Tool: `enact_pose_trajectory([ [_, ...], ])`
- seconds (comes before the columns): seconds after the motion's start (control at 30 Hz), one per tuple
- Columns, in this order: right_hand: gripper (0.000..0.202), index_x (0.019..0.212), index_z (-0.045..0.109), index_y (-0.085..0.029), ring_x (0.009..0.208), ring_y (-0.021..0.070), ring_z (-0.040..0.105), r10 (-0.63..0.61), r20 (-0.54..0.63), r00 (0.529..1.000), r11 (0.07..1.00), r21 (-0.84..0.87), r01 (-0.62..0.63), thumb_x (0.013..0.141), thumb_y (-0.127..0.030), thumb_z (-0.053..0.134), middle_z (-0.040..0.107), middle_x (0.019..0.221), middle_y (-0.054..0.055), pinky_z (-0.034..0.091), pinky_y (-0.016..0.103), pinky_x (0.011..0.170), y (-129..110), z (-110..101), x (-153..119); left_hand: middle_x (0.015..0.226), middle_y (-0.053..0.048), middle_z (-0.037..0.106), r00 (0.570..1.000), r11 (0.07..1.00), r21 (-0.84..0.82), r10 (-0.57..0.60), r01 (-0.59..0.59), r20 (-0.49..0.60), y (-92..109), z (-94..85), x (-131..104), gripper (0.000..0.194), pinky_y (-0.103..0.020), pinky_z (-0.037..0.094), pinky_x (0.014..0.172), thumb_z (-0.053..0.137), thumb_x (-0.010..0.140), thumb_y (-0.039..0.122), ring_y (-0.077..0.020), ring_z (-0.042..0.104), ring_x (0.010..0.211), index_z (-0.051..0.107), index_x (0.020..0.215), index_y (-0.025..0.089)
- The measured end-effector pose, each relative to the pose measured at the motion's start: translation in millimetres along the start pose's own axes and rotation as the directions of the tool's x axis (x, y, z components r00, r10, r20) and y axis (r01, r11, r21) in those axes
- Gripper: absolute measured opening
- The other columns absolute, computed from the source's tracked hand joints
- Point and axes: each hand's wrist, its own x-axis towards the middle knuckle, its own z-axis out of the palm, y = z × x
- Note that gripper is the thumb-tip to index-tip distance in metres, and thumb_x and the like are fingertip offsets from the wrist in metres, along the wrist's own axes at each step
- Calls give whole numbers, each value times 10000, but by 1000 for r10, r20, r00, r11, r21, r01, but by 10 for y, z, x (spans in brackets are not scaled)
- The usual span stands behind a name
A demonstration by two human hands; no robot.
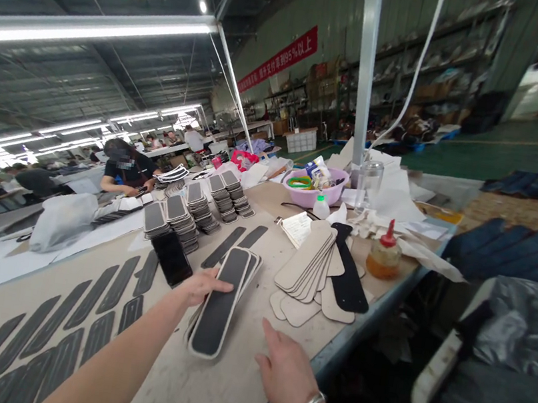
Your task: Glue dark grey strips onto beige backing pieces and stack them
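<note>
While the fingers of my left hand (pixel 203 287) close around the side of a pale-rimmed dark panel (pixel 220 305), the index finger lies across its face. The panel tops a small, slightly skewed pile of similar pieces; whether the pile rests fully on the surface (pixel 233 388) or is partly raised, I cannot tell. My right hand (pixel 287 369) holds nothing, its fingers loosely parted and thumb apart, well to the side of the panel.

Just beyond my left hand is a black smartphone (pixel 172 259), and behind it stand several stacks of rimmed panels (pixel 179 222), already two-layered in look. Many loose dark strips (pixel 94 286) lie separately to my left, and a fan of pale blanks (pixel 308 258) lies ahead of my right hand, so plenty appears unpaired. A black strip (pixel 349 274) overlaps the blanks, near a red-nozzled bottle (pixel 385 256).

The surface's edge runs close beside my right hand, limiting outward movement; the gap between panel and blanks gives that hand more room inward.
</note>
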Motion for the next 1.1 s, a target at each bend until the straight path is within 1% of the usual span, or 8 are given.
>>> enact_pose_trajectory([
  [0.23, 548, 1332, 400, -157, 951, 229, 548, 11, 40, 999, 1000, 14, -12, 791, -198, 473, 618, 1034, 105, 407, 332, 861, 9, 25, 66, 978, -132, 673, 973, 944, 310, 167, -110, -162, 350, 206, 933, 633, -406, 492, 806, 777, 518, 333, -278, 628, 908, 542, 1056, 94],
  [0.37, 535, 1325, 410, -148, 973, 228, 544, 22, 53, 998, 1000, 21, -23, 794, -189, 465, 612, 1063, 112, 401, 332, 887, -9, 13, 97, 1232, -158, 538, 854, 781, 603, 417, -161, -311, 331, 523, 1107, 598, -388, 282, 1039, 733, 594, 331, -307, 393, 1239, 520, 1112, 124],
  [0.43, 529, 1316, 422, -147, 977, 226, 545, 16, 61, 998, 1000, 25, -17, 790, -181, 466, 613, 1062, 111, 402, 331, 892, -23, 25, 99, 1216, -159, 540, 805, 577, 798, 551, -175, -222, 287, 758, 1086, 533, -366, 264, 1041, 651, 677, 421, -298, 402, 1228, 533, 1106, 128],
  [0.53, 504, 1283, 465, -148, 988, 224, 544, -17, 51, 999, 999, 34, 16, 779, -166, 470, 616, 1062, 105, 401, 327, 904, -46, 59, 82, 1113, -171, 586, 878, 420, 892, 476, -171, -56, 249, 1094, 1031, 576, -350, 373, 924, 621, 655, 538, -301, 522, 1083, 570, 1046, 118],
  [0.7, 486, 1260, 488, -126, 988, 215, 549, -51, 32, 998, 998, 40, 49, 776, -148, 459, 623, 1057, 104, 408, 310, 905, -68, 88, 55, 985, -153, 637, 955, 609, 792, 264, -55, -137, 303, 1273, 1074, 626, -303, 432, 737, 770, 434, 518, -295, 594, 929, 600, 889, 124],
  [0.87, 476, 1245, 499, -118, 965, 204, 571, -83, 24, 996, 996, 22, 83, 771, -143, 462, 636, 1040, 98, 439, 301, 879, -31, 102, 100, 807, -60, 632, 919, 742, 663, 326, -105, -220, 334, 1238, 1052, 304, -286, 410, 700, 745, 530, 295, -230, 584, 833, 583, 745, 155],
  [1.0, 370, 1174, 559, -157, 901, 183, 607, -203, -71, 977, 977, 44, 207, 839, -180, 403, 661, 997, 80, 479, 299, 831, 15, 66, 31, 740, -11, 585, 871, 785, 600, 394, -153, -293, 319, 1158, 699, 119, -239, 395, 655, 577, 722, 252, -136, 530, 730, 579, 782, 149],
  [1.1, 278, 1073, 611, -206, 913, 177, 613, -329, -353, 876, 917, 103, 386, 866, -262, 435, 666, 1007, 61, 474, 301, 859, 74, -37, -56, 657, 38, 526, 877, 826, 513, 407, -234, -255, 171, 913, 210, 128, -191, 368, 566, 556, 743, 263, -81, 466, 605, 579, 806, 155],
])
